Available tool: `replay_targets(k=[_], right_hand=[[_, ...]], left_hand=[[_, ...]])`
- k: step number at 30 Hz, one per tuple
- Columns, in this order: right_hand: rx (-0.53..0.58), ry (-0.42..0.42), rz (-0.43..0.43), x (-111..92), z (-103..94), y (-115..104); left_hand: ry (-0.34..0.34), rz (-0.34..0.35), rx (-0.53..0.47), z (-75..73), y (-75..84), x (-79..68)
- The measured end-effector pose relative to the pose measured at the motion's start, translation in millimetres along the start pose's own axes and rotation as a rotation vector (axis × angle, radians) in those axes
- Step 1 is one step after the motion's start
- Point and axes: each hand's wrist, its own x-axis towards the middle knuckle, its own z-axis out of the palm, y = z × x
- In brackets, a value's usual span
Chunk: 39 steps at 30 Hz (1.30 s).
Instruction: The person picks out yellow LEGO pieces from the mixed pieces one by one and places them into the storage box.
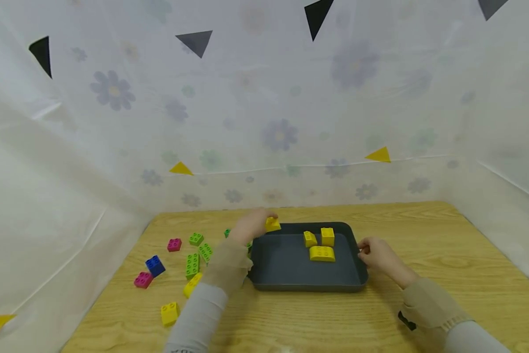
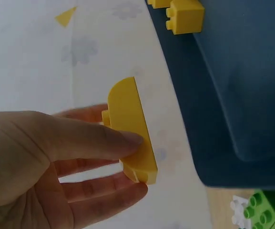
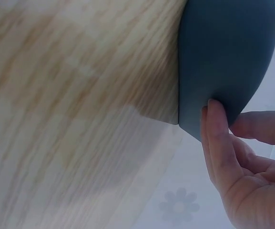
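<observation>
My left hand (image 1: 252, 226) pinches a yellow toy brick (image 2: 127, 124) with a rounded end between thumb and fingers. In the head view that brick hangs over the back left corner of a dark grey tray (image 1: 286, 267). The fingers of my right hand (image 1: 381, 257) hold the tray's right rim, thumb on the inner side and fingertips against the outer wall (image 3: 213, 62). Inside the tray, toward the back right, sit a square yellow brick (image 1: 327, 237), a smaller yellow brick (image 1: 310, 239) and a rounded yellow brick (image 1: 322, 254).
Left of the tray lie several green bricks (image 1: 192, 265), a blue brick (image 1: 155, 265), pink bricks (image 1: 143, 280) and a yellow brick (image 1: 169, 314) on the wooden table (image 1: 317, 323). My left forearm partly covers another yellow brick (image 1: 192, 284). White flowered sheets enclose the table.
</observation>
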Motion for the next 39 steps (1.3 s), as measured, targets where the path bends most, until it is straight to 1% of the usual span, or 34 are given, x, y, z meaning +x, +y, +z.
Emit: replay_targets(k=[6,11,13,18,25,31,39], right_hand=[[0.013,-0.010,-0.010,-2,-0.6,-1],[0.011,-0.018,-0.007,-3,-0.3,-1],[0.009,-0.016,-0.007,-3,0.1,-1],[0.027,-0.006,-0.004,-2,1.5,0],[0.047,-0.008,0.005,0,3.7,2],[0.042,-0.008,0.005,1,3.9,2],[0.033,-0.005,0.000,1,4.6,1]], left_hand=[[-0.095,-0.001,0.031,11.9,13.8,13.3],[-0.134,0.002,0.068,23.9,20.8,21.7],[-0.143,0.019,0.073,27.3,23.3,24.1],[-0.158,0.062,0.070,35.2,28.4,28.7],[-0.172,0.050,0.086,48.1,29.6,34.2],[-0.183,0.024,0.080,56.1,26.7,39.2],[-0.178,0.043,0.044,64.5,19.4,43.9]])
